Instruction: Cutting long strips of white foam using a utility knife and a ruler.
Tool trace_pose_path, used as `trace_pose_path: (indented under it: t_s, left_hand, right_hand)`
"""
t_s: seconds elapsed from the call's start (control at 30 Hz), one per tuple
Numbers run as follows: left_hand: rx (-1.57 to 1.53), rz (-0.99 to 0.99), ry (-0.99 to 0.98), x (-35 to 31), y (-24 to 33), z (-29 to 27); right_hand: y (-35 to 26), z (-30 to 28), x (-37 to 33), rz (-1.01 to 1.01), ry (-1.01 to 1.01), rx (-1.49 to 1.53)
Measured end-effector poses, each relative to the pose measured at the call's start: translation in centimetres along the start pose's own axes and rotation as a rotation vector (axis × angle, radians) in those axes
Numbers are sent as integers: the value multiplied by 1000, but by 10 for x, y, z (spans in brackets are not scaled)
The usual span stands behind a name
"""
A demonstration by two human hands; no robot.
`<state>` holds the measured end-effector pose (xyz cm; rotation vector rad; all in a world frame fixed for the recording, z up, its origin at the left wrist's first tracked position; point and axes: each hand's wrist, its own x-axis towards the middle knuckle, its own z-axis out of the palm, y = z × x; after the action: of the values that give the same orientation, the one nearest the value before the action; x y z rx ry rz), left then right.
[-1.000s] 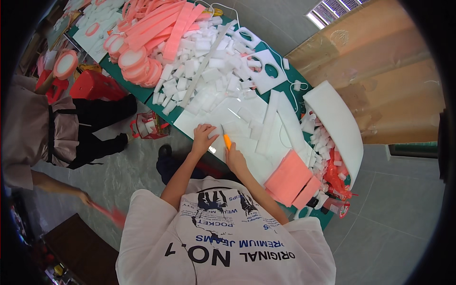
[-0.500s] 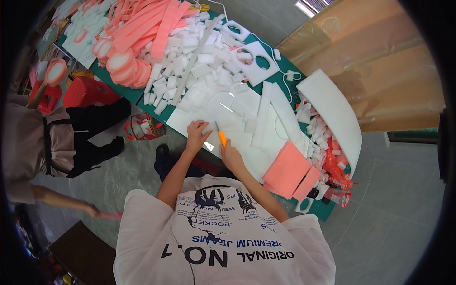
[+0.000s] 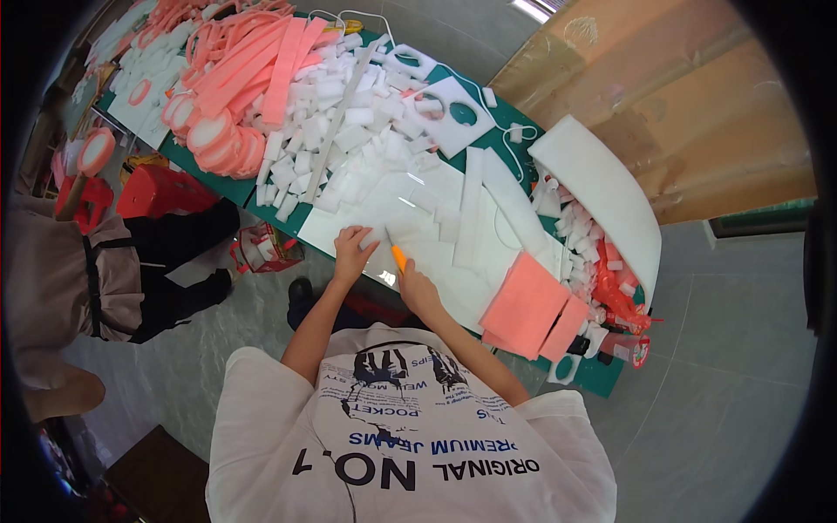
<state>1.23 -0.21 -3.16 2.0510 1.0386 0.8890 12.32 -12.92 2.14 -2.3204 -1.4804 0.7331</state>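
My right hand (image 3: 419, 290) is closed round an orange utility knife (image 3: 398, 259), its thin blade pointing away over the white board (image 3: 316, 228). To the left of the blade, my left hand (image 3: 353, 251) has its thumb and fingers bent at the edge of a white foam piece (image 3: 376, 235), holding it against the board. The piece is pale on a pale surface, so its outline is hard to make out. Just beyond the hands lie thin white foam sheets (image 3: 425, 225).
A heap of white foam blocks (image 3: 336, 113) and pink foam strips (image 3: 253, 65) covers the table's far left. Long white strips (image 3: 469, 205), pink sheets (image 3: 526, 305) and a large curved foam slab (image 3: 602, 187) lie rightward. Another person (image 3: 113, 270) stands at left near a red stool (image 3: 170, 192).
The table has shifted slightly left in the picture. My hands keep nearly the same pose, the knife still in the right. The other person's reaching forearm has drawn back toward the left edge.
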Motion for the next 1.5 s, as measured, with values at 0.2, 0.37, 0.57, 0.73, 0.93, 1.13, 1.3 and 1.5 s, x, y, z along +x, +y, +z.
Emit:
trace_pose_path:
  t_s: [0.2,0.37,0.57,0.73,0.93,1.13,1.3,1.5]
  left_hand:
    - [2,-15,57,-1,3,-1]
    - [6,16,52,-3,6,-1]
    - [33,6,73,-2,10,-1]
    - [159,38,69,-3,10,-6]
    - [165,81,16,-4,7,-16]
    - [96,-149,-49,7,36,-40]
    - [169,185,-192,34,56,-7]
    - [709,182,-338,51,71,30]
  right_hand:
    - [-7,5,-6,-18,81,47]
    - [-11,4,4,8,66,24]
    - [-2,4,-3,-15,74,5]
    - [-6,9,-21,-12,67,17]
    - [-7,3,-4,-15,97,35]
    - [29,-6,-43,25,50,264]
    - [39,-30,-83,201,-21,642]
    - [42,-37,-95,294,48,782]
